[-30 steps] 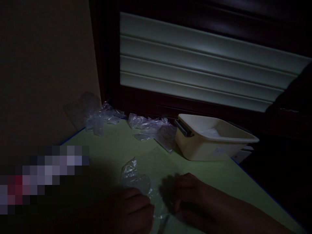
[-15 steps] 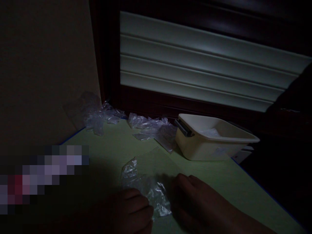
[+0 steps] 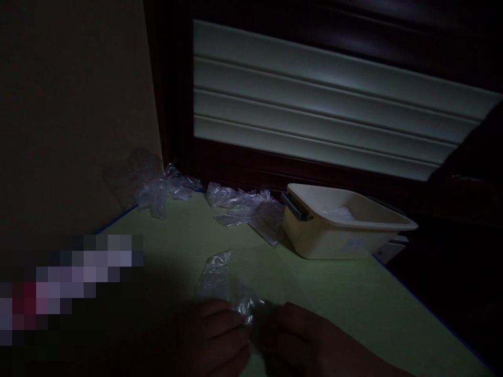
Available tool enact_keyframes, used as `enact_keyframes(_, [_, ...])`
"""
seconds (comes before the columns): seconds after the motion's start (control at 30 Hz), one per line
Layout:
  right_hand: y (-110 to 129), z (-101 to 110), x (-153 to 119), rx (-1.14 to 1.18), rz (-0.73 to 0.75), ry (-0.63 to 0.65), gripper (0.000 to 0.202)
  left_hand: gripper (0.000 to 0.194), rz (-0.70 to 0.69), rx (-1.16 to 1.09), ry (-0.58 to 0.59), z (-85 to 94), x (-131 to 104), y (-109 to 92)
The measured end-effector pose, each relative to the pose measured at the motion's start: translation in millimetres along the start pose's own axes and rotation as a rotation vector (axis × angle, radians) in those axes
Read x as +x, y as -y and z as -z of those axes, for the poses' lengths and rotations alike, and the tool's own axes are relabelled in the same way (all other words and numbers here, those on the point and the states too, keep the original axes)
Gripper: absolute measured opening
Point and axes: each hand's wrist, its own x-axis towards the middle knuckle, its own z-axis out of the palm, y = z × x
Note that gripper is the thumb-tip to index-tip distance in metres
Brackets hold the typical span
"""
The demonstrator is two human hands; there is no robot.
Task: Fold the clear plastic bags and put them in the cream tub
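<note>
A clear plastic bag (image 3: 217, 275), thin and crinkled, lies at the front of the green tabletop (image 3: 334, 285), its near part between my hands. My left hand (image 3: 220, 337) has its fingers curled together on the bag's near left side. On the opposite side my right hand (image 3: 302, 335) is closed too, with its fingertips at the bag's near right edge. The fingertips of both hands are dim, and the lower part of the bag is partly hidden behind them.
A cream plastic bin (image 3: 334, 238) with dark handles stands at the right rear, something pale and filmy inside. More crumpled clear bags (image 3: 243, 204) lie along the back edge, others (image 3: 157, 191) in the left corner. Behind stands a slatted panel (image 3: 306, 99). A blurred patch covers the left.
My right hand has moved down and slightly left, nearer my left hand. The bag between them has bunched up and narrowed. The bin and the other bags stay put.
</note>
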Motion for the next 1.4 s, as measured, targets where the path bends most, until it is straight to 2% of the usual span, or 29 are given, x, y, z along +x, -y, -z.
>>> enact_keyframes(0.1, [-1,2,-1,0.002,0.001,0.028,0.013,0.016,-0.018,-0.004,-0.007,-2.2,-1,5])
enact_keyframes(0.2, [-7,18,-5,-0.005,0.001,0.056,0.008,0.016,-0.016,0.007,0.003,1.1,-1,3])
enact_keyframes(0.3, [-8,45,-8,0.0,-0.034,0.089,0.029,0.017,0.015,0.01,0.024,7.6,0,-3])
enact_keyframes(0.37, [-4,62,-7,0.044,-0.158,0.177,0.042,0.016,0.033,0.006,0.019,11.4,0,-6])
enact_keyframes(0.47, [6,76,-5,0.092,-0.246,0.237,0.046,0.015,0.034,0.006,-0.015,14.1,2,-7])
enact_keyframes(0.7, [6,68,1,0.078,-0.203,0.259,0.032,0.024,-0.083,0.029,-0.012,10.0,5,3])
enact_keyframes(0.8, [6,69,2,0.028,-0.156,0.23,0.023,0.029,-0.033,0.008,-0.022,11.0,4,-1])
enact_keyframes(0.9, [8,66,1,-0.028,-0.108,0.162,0.018,0.024,0.044,0.005,0.027,11.7,3,-5])
enact_keyframes(0.97, [7,58,-1,-0.078,-0.023,0.102,0.013,0.02,0.061,0.007,0.069,8.8,1,-3])
enact_keyframes(1.03, [3,47,-2,-0.143,0.109,0.019,0.002,0.019,0.017,-0.012,0.11,3.5,-1,1])
enact_keyframes(1.1, [-2,38,-2,-0.173,0.144,-0.024,0.005,0.019,-0.03,-0.02,0.126,-1.1,-2,5])
enact_keyframes(1.2, [-2,34,-1,-0.136,0.119,-0.046,0.006,0.021,-0.056,-0.013,0.103,0.2,-1,5])
enact_keyframes(1.4, [7,44,3,0.097,-0.059,-0.062,0.014,0.033,-0.03,0.0,0.003,18.9,8,-5])
